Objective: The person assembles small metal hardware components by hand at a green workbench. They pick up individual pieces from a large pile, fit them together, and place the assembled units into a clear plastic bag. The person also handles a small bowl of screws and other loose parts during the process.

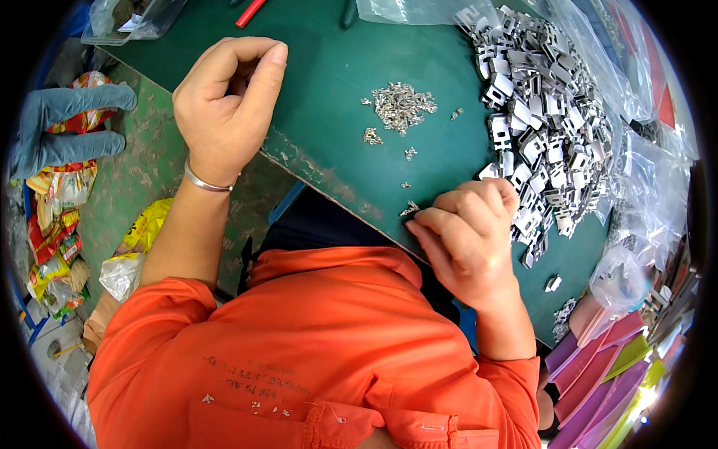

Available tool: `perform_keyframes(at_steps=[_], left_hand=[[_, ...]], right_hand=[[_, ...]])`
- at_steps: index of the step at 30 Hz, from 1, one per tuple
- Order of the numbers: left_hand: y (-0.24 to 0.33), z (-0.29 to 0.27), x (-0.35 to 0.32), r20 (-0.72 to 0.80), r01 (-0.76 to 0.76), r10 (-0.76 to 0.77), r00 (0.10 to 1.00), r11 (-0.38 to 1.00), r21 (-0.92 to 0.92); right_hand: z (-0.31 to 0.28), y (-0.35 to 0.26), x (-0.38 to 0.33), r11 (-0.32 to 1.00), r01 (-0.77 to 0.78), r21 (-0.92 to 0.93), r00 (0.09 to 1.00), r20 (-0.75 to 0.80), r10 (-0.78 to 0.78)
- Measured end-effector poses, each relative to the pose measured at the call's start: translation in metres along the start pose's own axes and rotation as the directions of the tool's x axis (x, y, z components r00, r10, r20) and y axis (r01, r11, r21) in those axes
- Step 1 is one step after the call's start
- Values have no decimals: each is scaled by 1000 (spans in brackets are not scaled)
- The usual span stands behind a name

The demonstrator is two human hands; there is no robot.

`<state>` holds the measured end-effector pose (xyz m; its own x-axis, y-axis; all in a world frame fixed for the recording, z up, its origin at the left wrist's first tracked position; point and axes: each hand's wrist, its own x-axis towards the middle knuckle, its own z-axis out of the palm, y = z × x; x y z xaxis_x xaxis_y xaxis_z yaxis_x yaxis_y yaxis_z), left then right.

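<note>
My left hand [232, 97] is raised over the left edge of the green table, fingers curled in and thumb pressed against them. Whatever may be inside that grip is hidden. Low over the near table edge, my right hand [475, 239] is closed, its fingertips pinched at a small dark and silver metal piece [410, 210]. Beyond it lies a loose pile of tiny shiny metal parts [402, 106], with a smaller cluster [372, 136] and a few strays beside it. A large heap of silver bent metal clips [538, 127] spreads just past my right hand.
Clear plastic bags [636, 172] line the heap's right side. A plastic tub [134, 21] and a red stick-like tool [250, 13] lie at the far left of the table. One clip [553, 283] sits apart at the right. Colourful bins [598, 367] stand lower right; another person's legs [75, 123] show at left.
</note>
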<state>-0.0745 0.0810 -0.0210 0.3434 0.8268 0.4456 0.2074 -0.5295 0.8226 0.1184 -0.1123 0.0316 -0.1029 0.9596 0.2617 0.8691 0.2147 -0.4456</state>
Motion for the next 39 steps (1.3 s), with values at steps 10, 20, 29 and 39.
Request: perform_keyframes(at_steps=[10, 20, 29, 39], left_hand=[[-5, 3, 3, -76, -61, 59, 995, 998, -31], [-3, 3, 3, -72, -55, 52, 996, 998, -31], [-4, 4, 3, -79, -58, 53, 995, 997, -57], [-3, 4, 3, -98, -56, 52, 994, 998, -40]], right_hand=[[3, 3, 11, 995, -60, -74, 997, -62, 56], [7, 7, 18, 997, -49, -58, 999, -17, 48], [-2, 10, 25, 998, -31, -60, 999, 9, 32], [1, 24, 28, 988, -99, -120, 993, -81, 90]])
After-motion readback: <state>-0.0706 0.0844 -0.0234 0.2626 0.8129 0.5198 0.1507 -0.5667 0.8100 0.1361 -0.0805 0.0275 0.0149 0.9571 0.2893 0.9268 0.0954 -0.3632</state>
